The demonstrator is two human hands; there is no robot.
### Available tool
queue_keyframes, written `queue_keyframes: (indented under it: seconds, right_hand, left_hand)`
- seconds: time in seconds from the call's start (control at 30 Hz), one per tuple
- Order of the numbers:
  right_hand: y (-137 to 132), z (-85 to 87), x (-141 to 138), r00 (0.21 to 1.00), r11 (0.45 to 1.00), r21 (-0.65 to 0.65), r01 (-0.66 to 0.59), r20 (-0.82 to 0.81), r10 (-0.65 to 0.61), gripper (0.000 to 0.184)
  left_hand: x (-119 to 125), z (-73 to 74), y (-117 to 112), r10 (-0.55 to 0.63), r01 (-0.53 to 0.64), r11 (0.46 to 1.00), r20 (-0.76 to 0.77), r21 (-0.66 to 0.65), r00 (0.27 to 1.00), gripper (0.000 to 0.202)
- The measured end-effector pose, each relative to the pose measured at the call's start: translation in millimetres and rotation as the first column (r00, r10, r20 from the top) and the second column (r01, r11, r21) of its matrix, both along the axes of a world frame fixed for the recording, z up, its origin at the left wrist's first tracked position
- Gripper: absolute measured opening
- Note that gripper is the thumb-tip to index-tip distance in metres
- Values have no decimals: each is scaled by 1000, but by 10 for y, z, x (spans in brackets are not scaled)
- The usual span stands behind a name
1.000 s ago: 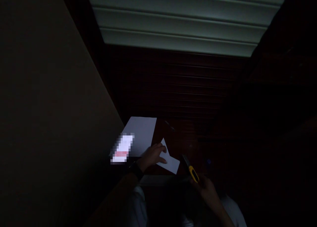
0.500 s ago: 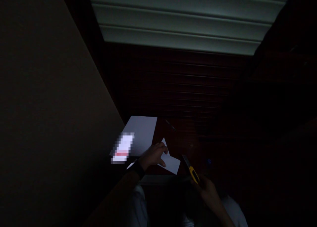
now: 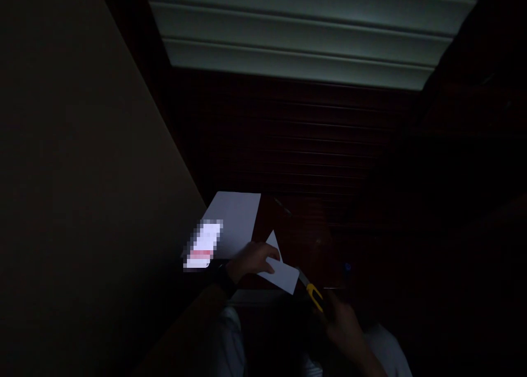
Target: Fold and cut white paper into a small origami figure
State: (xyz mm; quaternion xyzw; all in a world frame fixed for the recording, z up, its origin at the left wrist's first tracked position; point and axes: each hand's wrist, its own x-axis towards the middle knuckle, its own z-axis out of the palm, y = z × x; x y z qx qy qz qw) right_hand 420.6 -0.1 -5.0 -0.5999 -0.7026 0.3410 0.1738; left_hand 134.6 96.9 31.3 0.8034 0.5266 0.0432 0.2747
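My left hand [image 3: 257,258] rests on a small folded piece of white paper [image 3: 282,277], with thumb and fingers apart around its upper left part. A pointed corner of the paper stands out beyond my fingers. My right hand [image 3: 341,322] grips a yellow utility knife [image 3: 315,297] with its blade out. The blade tip is at the paper's upper right corner; whether it touches or enters the fold, I cannot tell in the dim light.
A larger white sheet [image 3: 236,218] lies at the left of the dark reddish table [image 3: 300,229], with a lit, blurred-out screen [image 3: 203,245] over its edge. A thin pen-like object [image 3: 282,206] lies farther back. A wall [image 3: 82,146] rises at left.
The knife in my right hand has moved left, bringing its blade to the paper's corner. My left hand and the small paper have shifted slightly.
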Motion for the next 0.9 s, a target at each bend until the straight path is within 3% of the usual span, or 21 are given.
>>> queue_keyframes:
  seconds: [0.13,0.37,0.6,0.77,0.9]
  right_hand:
    - [-29,71,-24,1000,999,-32,25,8,-24,39]
    - [-31,104,-80,994,998,-22,-62,90,64,33]
    - [-34,90,-117,976,987,43,-157,156,149,33]
    - [-27,132,-140,969,986,68,-154,207,137,35]
    - [-18,164,-152,960,981,83,-174,234,151,38]
  left_hand:
    - [-18,-4,26,-20,20,1000,22,-17,1000,27]
    - [-1,68,2,-10,10,1000,20,8,1000,35]
    - [164,142,-143,79,-77,985,-6,153,997,42]
    - [341,103,-271,70,-62,896,-1,440,998,37]
    - [396,-81,-304,64,-25,834,-53,552,997,40]
